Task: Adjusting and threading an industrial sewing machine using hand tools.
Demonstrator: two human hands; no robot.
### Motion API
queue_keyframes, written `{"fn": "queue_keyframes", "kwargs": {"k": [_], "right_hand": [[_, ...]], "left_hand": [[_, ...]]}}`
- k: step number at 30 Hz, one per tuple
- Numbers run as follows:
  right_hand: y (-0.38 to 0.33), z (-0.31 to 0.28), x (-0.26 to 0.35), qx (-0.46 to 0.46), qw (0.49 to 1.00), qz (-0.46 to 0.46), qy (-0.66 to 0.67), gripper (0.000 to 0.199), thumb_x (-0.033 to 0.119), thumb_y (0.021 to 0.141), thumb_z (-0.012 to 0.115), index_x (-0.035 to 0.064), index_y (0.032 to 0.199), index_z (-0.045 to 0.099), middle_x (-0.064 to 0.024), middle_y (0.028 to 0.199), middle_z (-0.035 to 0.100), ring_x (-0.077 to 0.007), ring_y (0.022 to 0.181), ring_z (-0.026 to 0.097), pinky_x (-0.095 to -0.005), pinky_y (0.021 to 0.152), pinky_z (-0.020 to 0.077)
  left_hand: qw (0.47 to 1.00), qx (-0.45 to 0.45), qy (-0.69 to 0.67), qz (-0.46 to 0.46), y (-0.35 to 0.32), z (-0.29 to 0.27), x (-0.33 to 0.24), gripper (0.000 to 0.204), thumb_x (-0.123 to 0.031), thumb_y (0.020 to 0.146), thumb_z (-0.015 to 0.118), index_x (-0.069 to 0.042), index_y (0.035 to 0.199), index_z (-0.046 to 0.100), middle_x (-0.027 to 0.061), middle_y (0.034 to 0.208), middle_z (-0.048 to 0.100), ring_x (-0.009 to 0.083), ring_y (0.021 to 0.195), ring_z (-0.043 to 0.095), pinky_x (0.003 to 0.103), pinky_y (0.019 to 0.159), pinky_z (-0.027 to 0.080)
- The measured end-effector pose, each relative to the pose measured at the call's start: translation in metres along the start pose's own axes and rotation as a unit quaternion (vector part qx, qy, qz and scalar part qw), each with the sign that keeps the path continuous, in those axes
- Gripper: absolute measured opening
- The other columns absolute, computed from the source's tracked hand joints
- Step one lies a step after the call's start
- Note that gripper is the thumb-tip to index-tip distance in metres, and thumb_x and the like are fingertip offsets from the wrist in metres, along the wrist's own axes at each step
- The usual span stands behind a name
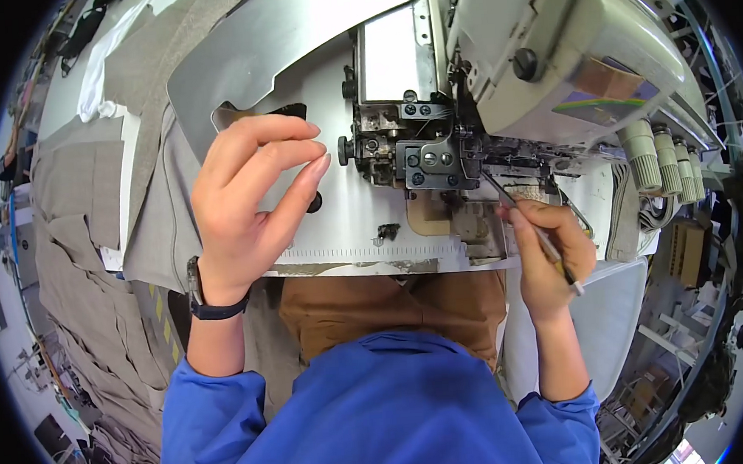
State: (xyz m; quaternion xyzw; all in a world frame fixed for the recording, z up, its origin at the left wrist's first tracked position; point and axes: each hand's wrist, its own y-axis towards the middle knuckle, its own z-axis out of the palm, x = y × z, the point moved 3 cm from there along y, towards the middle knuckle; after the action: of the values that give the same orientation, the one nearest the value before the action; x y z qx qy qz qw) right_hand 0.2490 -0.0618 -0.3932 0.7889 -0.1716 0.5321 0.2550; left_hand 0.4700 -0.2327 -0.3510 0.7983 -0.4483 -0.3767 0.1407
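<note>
An industrial sewing machine [578, 58] stands in front of me, with its looper and needle mechanism [428, 156] exposed. My right hand [553, 251] grips a slim pen-like tool [549, 245]; its dark, narrow tip reaches the machine's front below the needle area. Whether it is a screwdriver or another tool is unclear. Raised over the white work plate left of the mechanism, my left hand [246, 197] has thumb and index fingertip pinched together. Anything thin between them is too small to see. A dark clump of lint [388, 231] lies on the plate.
A shiny metal cover plate [292, 41] extends at the back left. Grey-beige fabric pieces [80, 190] are piled along the left side. Several thread tension knobs [643, 156] line the machine's right side, and folded grey fabric [624, 212] sits below them.
</note>
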Motion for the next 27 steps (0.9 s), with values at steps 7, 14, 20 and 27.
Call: {"fn": "queue_keyframes", "kwargs": {"k": [7,14,20,27], "right_hand": [[0.010,0.022,-0.010,-0.085,0.919,0.215,0.319,0.008,0.006,0.092,0.063,-0.0002,0.095,0.059,-0.0187,0.094,0.068,-0.0246,0.083,0.070,-0.0294,0.074,0.0570],[0.003,0.026,-0.018,-0.101,0.796,0.334,0.495,0.008,0.006,0.093,0.058,0.0029,0.100,0.060,-0.0176,0.100,0.068,-0.0180,0.081,0.068,-0.0286,0.073,0.0575],[0.005,0.027,-0.025,-0.086,0.707,0.393,0.581,0.016,0.008,0.096,0.054,0.0010,0.108,0.062,-0.0132,0.104,0.069,-0.0196,0.087,0.070,-0.0283,0.069,0.0601],[-0.002,0.026,-0.013,-0.122,0.786,0.351,0.493,0.020,0.017,0.099,0.052,0.0034,0.112,0.060,-0.0109,0.107,0.068,-0.0195,0.090,0.067,-0.0312,0.071,0.0563]], "left_hand": [[0.994,0.041,-0.070,0.067,0.030,0.008,-0.001,0.018,-0.002,0.071,0.074,-0.006,0.086,0.064,0.0043,0.089,0.062,0.0239,0.080,0.061,0.035,0.068,0.048],[0.992,0.029,-0.096,0.078,0.035,0.025,0.005,0.018,0.000,0.068,0.075,-0.004,0.083,0.066,0.0052,0.090,0.061,0.0207,0.073,0.059,0.032,0.061,0.046],[0.988,0.015,-0.125,0.086,0.028,0.043,0.013,0.020,-0.001,0.064,0.073,-0.006,0.083,0.066,0.0040,0.088,0.062,0.0198,0.072,0.060,0.031,0.062,0.046],[0.984,-0.081,-0.119,0.106,0.023,0.046,0.026,0.016,-0.006,0.065,0.066,-0.004,0.080,0.062,0.0047,0.089,0.058,0.0172,0.070,0.058,0.028,0.056,0.044]]}}
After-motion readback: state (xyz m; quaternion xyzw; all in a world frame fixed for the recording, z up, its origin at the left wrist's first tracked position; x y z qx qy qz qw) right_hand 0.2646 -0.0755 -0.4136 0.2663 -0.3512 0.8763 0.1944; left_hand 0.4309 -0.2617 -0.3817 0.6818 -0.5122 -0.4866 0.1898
